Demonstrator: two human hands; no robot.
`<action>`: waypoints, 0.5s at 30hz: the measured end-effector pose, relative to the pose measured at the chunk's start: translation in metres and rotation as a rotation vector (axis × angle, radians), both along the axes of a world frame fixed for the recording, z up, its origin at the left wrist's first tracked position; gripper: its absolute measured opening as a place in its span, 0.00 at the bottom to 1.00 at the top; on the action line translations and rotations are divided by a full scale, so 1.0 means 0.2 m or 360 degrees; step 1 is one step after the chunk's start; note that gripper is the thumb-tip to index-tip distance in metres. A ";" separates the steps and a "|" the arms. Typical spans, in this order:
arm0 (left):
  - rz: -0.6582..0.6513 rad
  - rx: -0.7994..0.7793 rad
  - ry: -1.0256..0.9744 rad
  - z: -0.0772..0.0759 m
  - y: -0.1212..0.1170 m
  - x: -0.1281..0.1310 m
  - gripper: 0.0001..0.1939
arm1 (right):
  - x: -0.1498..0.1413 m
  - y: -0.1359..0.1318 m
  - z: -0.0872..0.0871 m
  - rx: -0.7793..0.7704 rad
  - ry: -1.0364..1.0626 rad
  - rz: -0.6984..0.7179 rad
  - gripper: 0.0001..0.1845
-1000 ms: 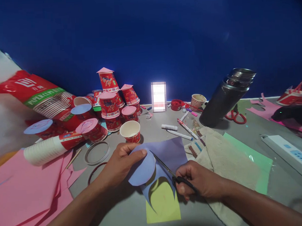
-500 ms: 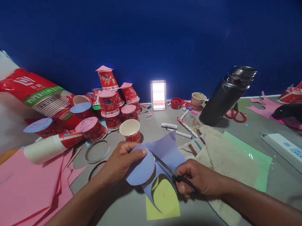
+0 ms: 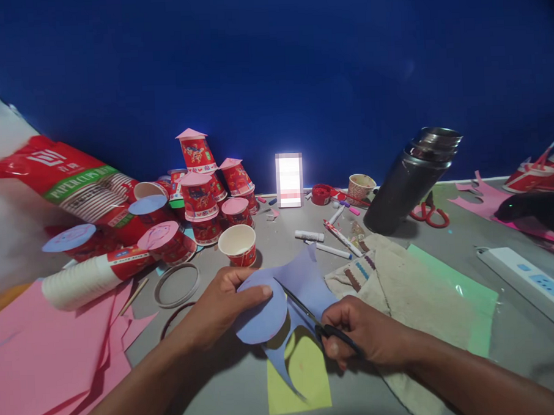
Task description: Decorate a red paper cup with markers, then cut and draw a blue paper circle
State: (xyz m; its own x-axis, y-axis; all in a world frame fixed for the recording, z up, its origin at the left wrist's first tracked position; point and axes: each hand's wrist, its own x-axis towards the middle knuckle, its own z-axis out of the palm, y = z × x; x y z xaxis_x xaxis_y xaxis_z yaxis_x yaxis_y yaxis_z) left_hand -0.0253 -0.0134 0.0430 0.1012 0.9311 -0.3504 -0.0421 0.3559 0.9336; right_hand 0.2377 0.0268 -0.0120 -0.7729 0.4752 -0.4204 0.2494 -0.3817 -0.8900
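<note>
My left hand (image 3: 228, 304) pinches a sheet of blue paper (image 3: 262, 315), its thumb on top of a rounded, nearly circular part. In my right hand (image 3: 351, 333) are black-handled scissors (image 3: 304, 307), fingers wrapped through the loops. The blades lie along the curved edge, between the round part and the offcut (image 3: 302, 277). A thin curved strip of the offcut hangs down over a yellow sheet (image 3: 299, 384) on the table. Just beyond my left hand stands an upright white-lined paper cup (image 3: 237, 243).
Red paper cups (image 3: 199, 195) with pink paper tops are stacked at back left, near a bag of cups (image 3: 81, 185). Pink sheets (image 3: 48, 346) lie at left. Rightward are a beige cloth (image 3: 409, 287), a dark flask (image 3: 409, 183), a power strip (image 3: 532, 282) and several markers (image 3: 327, 249).
The round blue part has turned slightly in my left hand and shows a fuller curve. The scissors stay at the cut edge. The whole view has shifted a little.
</note>
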 end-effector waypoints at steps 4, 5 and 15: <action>0.0127 0.0086 0.0051 0.00 0.00 -0.01 0.20 | -0.01 0.00 0.00 0.0046 0.0024 0.0009 0.36; 0.0164 0.0102 0.0051 -0.01 0.01 -0.01 0.20 | -0.01 0.00 0.01 0.0047 0.0029 0.0003 0.36; 0.0287 0.0130 -0.0129 -0.02 0.01 0.02 0.19 | -0.06 -0.03 0.03 -0.0229 0.0104 -0.0160 0.37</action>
